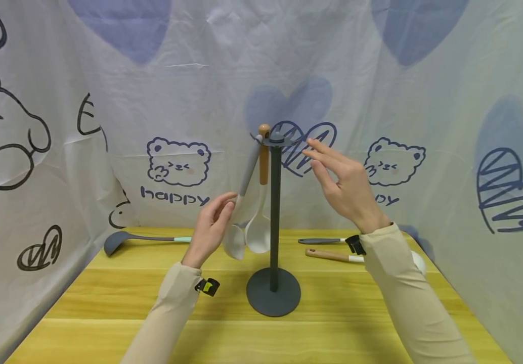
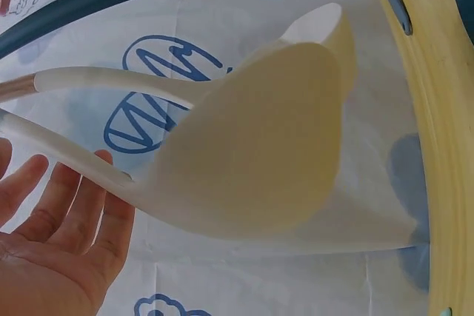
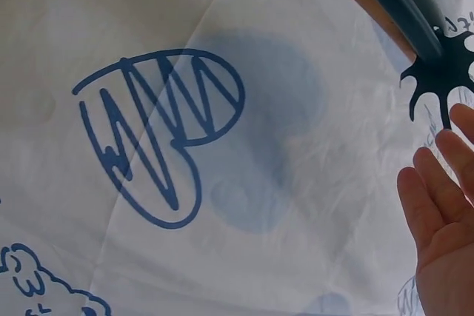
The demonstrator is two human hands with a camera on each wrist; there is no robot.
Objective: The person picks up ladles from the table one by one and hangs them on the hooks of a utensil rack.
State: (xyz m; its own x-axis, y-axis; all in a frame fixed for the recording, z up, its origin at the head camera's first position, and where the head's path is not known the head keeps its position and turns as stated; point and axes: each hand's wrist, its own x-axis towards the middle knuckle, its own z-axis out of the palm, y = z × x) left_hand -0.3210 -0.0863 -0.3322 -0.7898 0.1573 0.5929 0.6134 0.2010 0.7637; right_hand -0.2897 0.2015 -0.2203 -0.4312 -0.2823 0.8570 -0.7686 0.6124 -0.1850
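A dark utensil stand [image 1: 275,217] stands upright, with a ring of hooks at its top. On its left side hang a white ladle [image 2: 252,146] with a grey handle and a second white utensil [image 1: 263,169] with a wooden handle. My left hand [image 1: 209,227] is at the grey-handled ladle, its extended fingers touching the white neck just above the bowl. Up at the stand's top right, my right hand [image 1: 345,182] has its fingers loosely extended and holds nothing. In the right wrist view its fingertips [image 3: 444,142] are right by one hook of the stand.
On the wooden table [image 1: 152,333], a dark ladle [image 1: 116,241] with a mint handle end lies at the back left. A grey-handled utensil [image 1: 320,241] and a wooden-handled one [image 1: 327,255] lie at the right, partly behind my right forearm. Printed cloth [image 1: 225,101] encloses the back and sides.
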